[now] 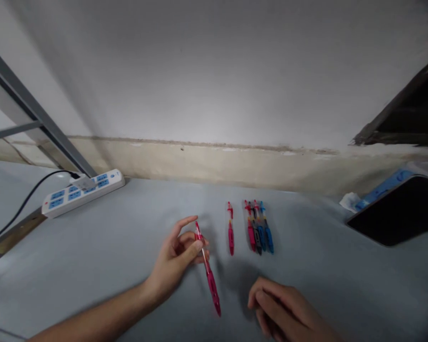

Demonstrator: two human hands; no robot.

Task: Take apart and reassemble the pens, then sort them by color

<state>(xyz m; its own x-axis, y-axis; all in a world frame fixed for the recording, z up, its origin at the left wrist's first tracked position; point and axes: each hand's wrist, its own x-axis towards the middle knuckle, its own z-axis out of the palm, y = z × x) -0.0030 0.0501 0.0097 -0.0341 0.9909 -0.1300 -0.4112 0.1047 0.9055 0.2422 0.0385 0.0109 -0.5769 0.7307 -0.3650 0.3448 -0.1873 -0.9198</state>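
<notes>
My left hand [180,251] grips a red pen [209,273] near its upper end, with the index fingertip by the top button and the pen's tip slanting down to the right. Curled and low on the right, my right hand [283,308] shows nothing between its closed fingers. A second red pen [230,230] lies alone on the table beyond the hands. To its right, several pens [258,228] lie side by side, with red, black and blue grips.
A white power strip [83,192] with a plugged-in black cable stands at the left of the grey table [128,247]. A dark-screened tablet [395,209] lies at the right, by a crumpled tissue [349,201]. The wall [207,85] runs behind.
</notes>
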